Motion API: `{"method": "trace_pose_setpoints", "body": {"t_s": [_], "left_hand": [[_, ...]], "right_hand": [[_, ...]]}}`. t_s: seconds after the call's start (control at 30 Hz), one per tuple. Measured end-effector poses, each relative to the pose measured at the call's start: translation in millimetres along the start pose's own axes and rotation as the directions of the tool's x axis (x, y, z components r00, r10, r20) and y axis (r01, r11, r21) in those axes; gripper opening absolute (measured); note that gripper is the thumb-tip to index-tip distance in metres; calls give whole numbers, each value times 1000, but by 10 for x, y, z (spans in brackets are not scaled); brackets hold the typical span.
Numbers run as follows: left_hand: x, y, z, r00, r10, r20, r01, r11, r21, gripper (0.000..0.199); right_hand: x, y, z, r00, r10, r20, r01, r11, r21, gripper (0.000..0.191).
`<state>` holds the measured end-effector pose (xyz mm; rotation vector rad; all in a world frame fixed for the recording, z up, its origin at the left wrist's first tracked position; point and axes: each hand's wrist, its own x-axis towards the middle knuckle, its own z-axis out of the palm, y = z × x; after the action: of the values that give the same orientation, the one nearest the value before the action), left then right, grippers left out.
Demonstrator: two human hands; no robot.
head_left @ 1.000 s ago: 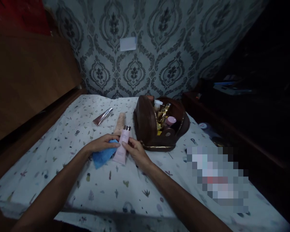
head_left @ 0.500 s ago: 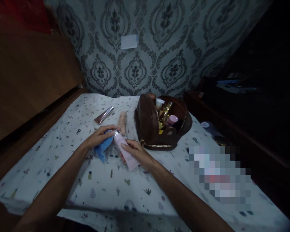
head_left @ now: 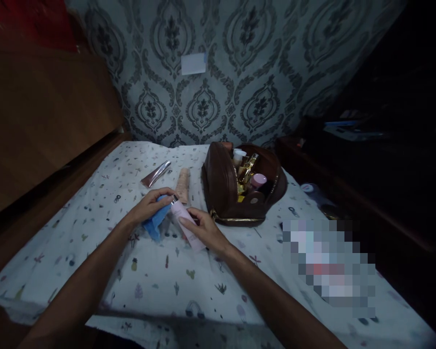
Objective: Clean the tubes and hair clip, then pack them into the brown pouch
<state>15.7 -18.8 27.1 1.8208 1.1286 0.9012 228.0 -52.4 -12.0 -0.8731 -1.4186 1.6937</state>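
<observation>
A pale pink squeeze tube (head_left: 183,217) with a silvery cap is held slantwise above the bed by my right hand (head_left: 206,230), thumb on top of it. My left hand (head_left: 148,204) grips a blue cloth (head_left: 155,225), its fingers at the tube's capped end. Just beyond the hands a peach-coloured tube (head_left: 182,184) lies on the patterned sheet. Farther left rests a shiny pinkish tube (head_left: 155,174). A brown cosmetic bag (head_left: 221,189), unzipped, stands to the right with bottles, a gold tube and a pink-lidded item inside.
The white printed sheet (head_left: 167,291) covers the bed. A wooden cabinet (head_left: 51,106) rises at left, and patterned wallpaper (head_left: 203,106) with a white card (head_left: 194,63) is behind. A blurred-out patch (head_left: 329,264) covers something at right. Dark furniture borders the right side.
The pink tube has turned slightly in my right hand, and its lower end sits a little higher. My left hand stays at the cap with the blue cloth.
</observation>
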Motion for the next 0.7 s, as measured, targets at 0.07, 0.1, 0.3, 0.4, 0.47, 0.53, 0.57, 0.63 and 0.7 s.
{"method": "trace_pose_setpoints", "body": {"t_s": [0.07, 0.1, 0.3, 0.4, 0.47, 0.53, 0.57, 0.63, 0.7], "left_hand": [[-1, 15, -4, 999, 22, 30, -22, 1000, -18, 42], [-2, 18, -6, 999, 32, 40, -31, 999, -26, 42], [-6, 8, 5, 999, 41, 34, -40, 999, -37, 47], [-5, 37, 31, 1000, 27, -7, -27, 999, -18, 48], [2, 65, 45, 997, 10, -72, -9, 1000, 12, 47], [11, 88, 50, 984, -15, -177, 25, 998, 56, 47], [14, 95, 48, 971, -27, -239, 47, 996, 78, 46], [14, 100, 36, 934, -38, -354, 86, 989, 120, 46], [1, 99, 17, 907, -26, -421, 113, 977, 182, 48]], "right_hand": [[-15, -28, 0, 999, 46, 24, -47, 997, 66, 57], [-23, -42, 0, 997, 65, 40, -68, 993, 98, 61], [-21, -39, -10, 986, 132, 101, -152, 959, 237, 70], [-5, -19, -16, 981, 146, 124, -176, 945, 277, 69], [-5, -19, -13, 980, 132, 151, -167, 954, 248, 66], [-11, -19, 0, 986, 89, 142, -110, 982, 151, 66], [-13, -13, 10, 992, 49, 120, -58, 995, 75, 68], [-13, 13, 34, 996, -53, 73, 59, 995, -85, 70], [-7, 47, 55, 990, -119, 79, 129, 981, -142, 65]]}}
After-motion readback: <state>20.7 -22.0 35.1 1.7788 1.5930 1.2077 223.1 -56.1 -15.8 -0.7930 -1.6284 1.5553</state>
